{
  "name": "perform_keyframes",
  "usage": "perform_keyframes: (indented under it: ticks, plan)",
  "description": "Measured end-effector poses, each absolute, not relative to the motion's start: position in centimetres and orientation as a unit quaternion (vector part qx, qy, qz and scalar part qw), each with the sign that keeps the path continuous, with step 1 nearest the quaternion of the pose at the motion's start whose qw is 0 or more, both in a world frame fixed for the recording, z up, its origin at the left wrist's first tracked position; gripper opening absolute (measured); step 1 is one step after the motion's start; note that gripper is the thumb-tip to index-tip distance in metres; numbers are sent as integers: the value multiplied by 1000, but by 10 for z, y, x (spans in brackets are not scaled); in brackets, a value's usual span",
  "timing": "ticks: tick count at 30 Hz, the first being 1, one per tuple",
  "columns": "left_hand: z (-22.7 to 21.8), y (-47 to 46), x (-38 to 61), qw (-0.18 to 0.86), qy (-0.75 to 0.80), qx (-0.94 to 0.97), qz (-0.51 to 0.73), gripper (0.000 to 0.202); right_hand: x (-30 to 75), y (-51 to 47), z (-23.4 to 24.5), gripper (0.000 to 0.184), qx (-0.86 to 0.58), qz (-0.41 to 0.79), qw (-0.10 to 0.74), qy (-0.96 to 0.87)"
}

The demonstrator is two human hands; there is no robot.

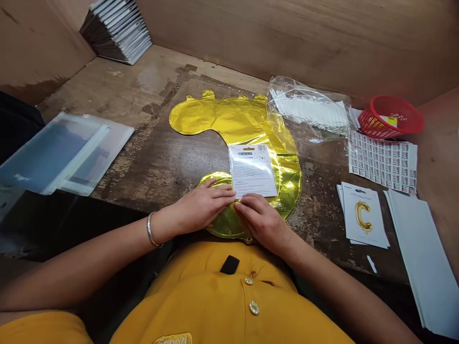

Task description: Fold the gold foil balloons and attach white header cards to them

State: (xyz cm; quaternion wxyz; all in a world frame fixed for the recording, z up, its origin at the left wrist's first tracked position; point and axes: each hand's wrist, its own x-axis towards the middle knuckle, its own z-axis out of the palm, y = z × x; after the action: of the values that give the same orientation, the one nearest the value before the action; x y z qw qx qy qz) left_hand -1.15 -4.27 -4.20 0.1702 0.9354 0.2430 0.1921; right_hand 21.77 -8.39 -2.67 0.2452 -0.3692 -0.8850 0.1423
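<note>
**Gold balloon point(247, 129) is lying flat on the bench point(143, 157), with a card point(253, 172) resting on it**

In the head view, the balloon is spreading in a wide C shape over the middle of the bench, its lower end reaching the near edge, just in front of the yellow shirt point(208, 306). The card, white and closely printed, is lying over the lower inner part of the curve, its hanging slot facing away from the person.

The left hand point(199, 208), below a bracelet point(152, 229), is resting palm down on the balloon's lower end, its fingertips reaching the card's lower left corner. The right hand point(267, 222) is curling its fingers at the card's lower edge. Both fingertip groups are almost meeting there; whether either grip is pinching the card or the balloon, or only pressing, I cannot tell.

Toward the back right, a clear bag point(308, 107) of white sticks is lying against the balloon. Beside it a red basket point(376, 125) is standing behind a sticker sheet point(383, 160). Nearer the person, a few balloon cards point(366, 217) showing a gold C are lying beside a stack of long white sheets point(426, 258). On the left, clear plastic sleeves point(53, 153) are overlapping, and a stack of packs point(122, 33) is standing in the far corner.
</note>
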Motion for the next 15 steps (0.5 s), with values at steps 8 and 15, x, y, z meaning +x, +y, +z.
perform_keyframes:
  ticks: [8, 15]
  plan:
    - [-40, -43, -12, 182, 244, 932, 196, 37, 216, -95, -19, 20, -388, 175, 233, -874]
    - [-40, -42, -12, 190, 243, 930, 200, 38, 219, -77, -10, 13, -406, 158, 209, -875]
